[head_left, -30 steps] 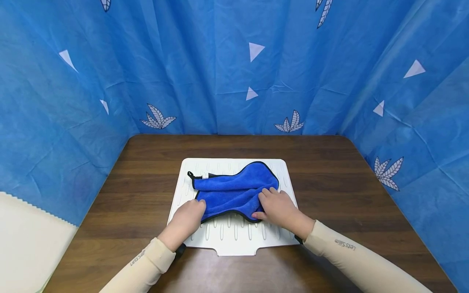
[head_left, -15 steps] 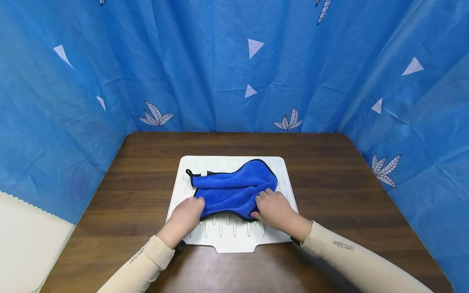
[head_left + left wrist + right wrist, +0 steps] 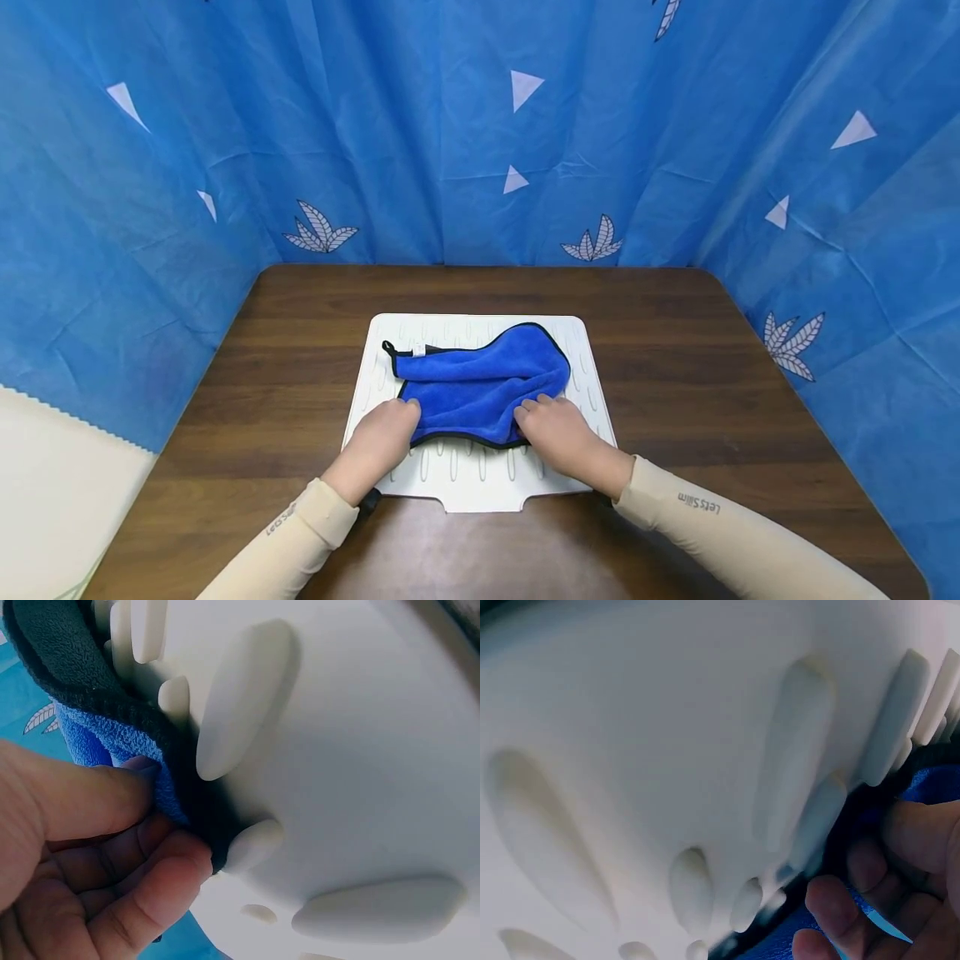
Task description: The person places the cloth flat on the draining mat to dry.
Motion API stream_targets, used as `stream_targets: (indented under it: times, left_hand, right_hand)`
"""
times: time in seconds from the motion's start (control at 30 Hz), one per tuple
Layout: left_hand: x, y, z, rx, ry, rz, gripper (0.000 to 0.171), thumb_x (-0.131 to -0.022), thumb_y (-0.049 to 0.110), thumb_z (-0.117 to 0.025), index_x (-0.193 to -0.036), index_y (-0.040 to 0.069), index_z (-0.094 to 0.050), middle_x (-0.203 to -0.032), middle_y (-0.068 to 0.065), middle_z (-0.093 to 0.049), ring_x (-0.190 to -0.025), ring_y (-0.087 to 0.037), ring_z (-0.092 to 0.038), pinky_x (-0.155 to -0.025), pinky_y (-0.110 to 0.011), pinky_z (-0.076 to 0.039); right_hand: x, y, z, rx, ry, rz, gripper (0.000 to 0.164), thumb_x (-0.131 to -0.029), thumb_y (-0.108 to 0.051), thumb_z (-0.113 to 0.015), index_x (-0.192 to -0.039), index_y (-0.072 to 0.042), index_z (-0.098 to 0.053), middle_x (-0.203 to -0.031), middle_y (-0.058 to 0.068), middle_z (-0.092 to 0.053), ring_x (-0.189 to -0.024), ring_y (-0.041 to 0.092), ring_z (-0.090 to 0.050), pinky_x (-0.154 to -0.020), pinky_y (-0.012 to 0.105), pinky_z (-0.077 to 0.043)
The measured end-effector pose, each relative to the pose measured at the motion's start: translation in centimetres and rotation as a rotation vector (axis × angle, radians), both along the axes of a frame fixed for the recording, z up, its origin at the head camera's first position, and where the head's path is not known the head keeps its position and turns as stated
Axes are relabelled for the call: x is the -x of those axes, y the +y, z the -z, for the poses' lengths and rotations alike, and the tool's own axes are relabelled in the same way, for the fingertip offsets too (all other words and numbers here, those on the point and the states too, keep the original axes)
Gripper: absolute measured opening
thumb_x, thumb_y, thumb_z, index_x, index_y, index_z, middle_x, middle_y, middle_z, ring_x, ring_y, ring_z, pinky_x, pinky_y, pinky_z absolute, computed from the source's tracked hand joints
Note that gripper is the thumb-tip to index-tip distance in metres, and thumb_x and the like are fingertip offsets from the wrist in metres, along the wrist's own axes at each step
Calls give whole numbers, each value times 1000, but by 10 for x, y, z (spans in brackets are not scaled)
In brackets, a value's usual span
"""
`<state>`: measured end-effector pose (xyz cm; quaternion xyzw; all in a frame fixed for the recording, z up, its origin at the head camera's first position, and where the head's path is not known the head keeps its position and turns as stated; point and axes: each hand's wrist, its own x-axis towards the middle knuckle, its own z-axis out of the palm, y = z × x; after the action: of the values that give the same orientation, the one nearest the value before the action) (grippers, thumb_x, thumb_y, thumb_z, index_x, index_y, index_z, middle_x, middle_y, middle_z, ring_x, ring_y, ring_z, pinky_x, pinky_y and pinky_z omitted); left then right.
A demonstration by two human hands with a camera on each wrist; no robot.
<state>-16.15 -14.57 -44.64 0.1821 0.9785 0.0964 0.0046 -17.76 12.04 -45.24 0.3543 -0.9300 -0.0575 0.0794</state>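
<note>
A blue plush towel [image 3: 468,404] with black edging lies rumpled across a white ridged board [image 3: 480,492]. Its small black hanging loop [image 3: 387,347] and a white tag point toward the far left. At the towel's near left corner my left hand [image 3: 384,433] pinches the edge; in the left wrist view the thumb [image 3: 97,791] presses it against the curled fingers. My right hand [image 3: 558,429] grips the near right edge, fingertips bent over the fabric. The right wrist view shows that hand's thumb [image 3: 922,832] and fingers around the dark border, close over the board's ridges.
The board rests on a dark brown wooden table [image 3: 675,350], its tab [image 3: 483,504] facing the near side. Blue patterned curtains [image 3: 480,125] enclose the back and both sides. A cream-coloured surface [image 3: 60,492] shows at the lower left.
My right hand has shifted slightly left and nearer, its fingertips curling further over the towel's edge, and the thumb has gone out of sight. The left hand keeps its hold. The head view tilted slightly.
</note>
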Motion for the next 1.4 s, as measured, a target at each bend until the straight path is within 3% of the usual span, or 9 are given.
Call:
stream_targets:
  times: [0.2,0.43,0.73,0.8,0.9,1.0,1.07,1.2,1.4]
  left_hand:
    - [-5,1,5,-5,21,31,13,-81,-13,-63,-79,-2,-59,-70,-18,-63,-64,-33,-65,-55,-42,-52]
    - [-5,4,-4,-6,41,71,14,-82,-14,-59,-76,-1,-58,-69,-17,-62,-64,-32,-65,-54,-42,-53]
    - [3,5,-9,1,-6,88,11,-86,-3,-67,-79,-1,-60,-71,-17,-64,-65,-31,-66,-55,-41,-54]
    - [7,5,-8,-18,14,87,14,-86,5,-73,-83,-1,-61,-73,-16,-64,-67,-31,-66,-58,-42,-55]
    - [12,8,-6,-43,99,103,27,-84,17,-79,-93,-2,-62,-79,-15,-63,-71,-31,-62,-63,-41,-55]
    - [18,10,-4,-44,162,109,37,-85,25,-80,-102,-3,-62,-87,-17,-62,-75,-32,-58,-66,-43,-55]
    - [18,11,-2,-24,142,107,44,-85,31,-79,-107,-3,-62,-94,-20,-62,-80,-34,-57,-69,-44,-56]
    - [14,11,2,5,60,94,59,-85,40,-77,-120,-4,-60,-110,-24,-60,-96,-41,-57,-79,-49,-57]
    - [6,7,6,18,39,86,77,-81,44,-78,-134,-7,-55,-129,-29,-55,-118,-49,-54,-96,-50,-52]
  right_hand:
    - [-6,16,-3,-43,-12,-5,15,-90,-21,-71,-82,-11,-64,-79,2,-65,-71,20,-59,-52,34,-47]
    - [-10,40,-22,-90,-18,18,20,-85,-24,-77,-77,-12,-63,-75,1,-65,-67,22,-59,-51,34,-45]
    - [-2,46,-31,-10,-109,13,25,-85,-31,-78,-74,-16,-61,-71,-1,-60,-63,18,-58,-50,30,-44]
    - [3,46,-34,34,-132,38,24,-85,-36,-77,-82,-15,-65,-77,-1,-61,-66,17,-59,-53,31,-48]
    - [12,46,-36,72,-163,68,36,-87,-42,-74,-109,-14,-69,-101,3,-66,-82,21,-65,-66,36,-56]
    - [21,43,-33,38,-195,83,59,-91,-49,-67,-139,-16,-57,-135,8,-60,-107,32,-66,-80,46,-59]
    - [24,41,-28,-7,-229,87,69,-92,-55,-62,-149,-20,-46,-150,10,-49,-119,38,-61,-86,51,-57]
    - [24,39,-19,-83,-285,92,79,-91,-64,-55,-155,-24,-34,-161,9,-33,-127,41,-55,-90,55,-53]
    - [17,45,-14,-134,-290,136,85,-86,-69,-54,-156,-26,-33,-160,10,-35,-118,37,-56,-85,51,-52]
